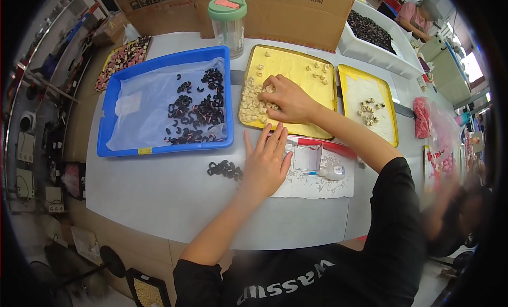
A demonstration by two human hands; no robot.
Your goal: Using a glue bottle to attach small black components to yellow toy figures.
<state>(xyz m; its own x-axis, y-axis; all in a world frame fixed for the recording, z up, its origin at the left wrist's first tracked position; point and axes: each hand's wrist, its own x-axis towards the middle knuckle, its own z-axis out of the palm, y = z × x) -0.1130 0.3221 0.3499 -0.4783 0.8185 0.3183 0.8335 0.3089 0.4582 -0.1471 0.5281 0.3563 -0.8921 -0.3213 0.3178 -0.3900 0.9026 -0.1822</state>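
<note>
My right hand (290,99) reaches over a yellow tray (309,103), its fingers curled down around small cream ring-like pieces (253,103) crowded along the tray's left side. How many pieces are in its grasp is hidden under the fingers. Palm down, my left hand (265,161) stays just in front of that tray, its fingers stretched out and holding nothing. Beside it lie dark curved pieces (225,169) on the table. Right of it, a white sheet (328,189) carries a small box (307,158), a small bottle (333,172) and scattered pale bits.
A blue tray (106,122) holds black curved pieces on a liner. Another yellow tray (394,132) bears a few dark-and-cream pieces. Behind stand a green-lidded cup (227,26), a cardboard box (296,21) and a white bin (370,53) of dark pieces. Other people sit at the right.
</note>
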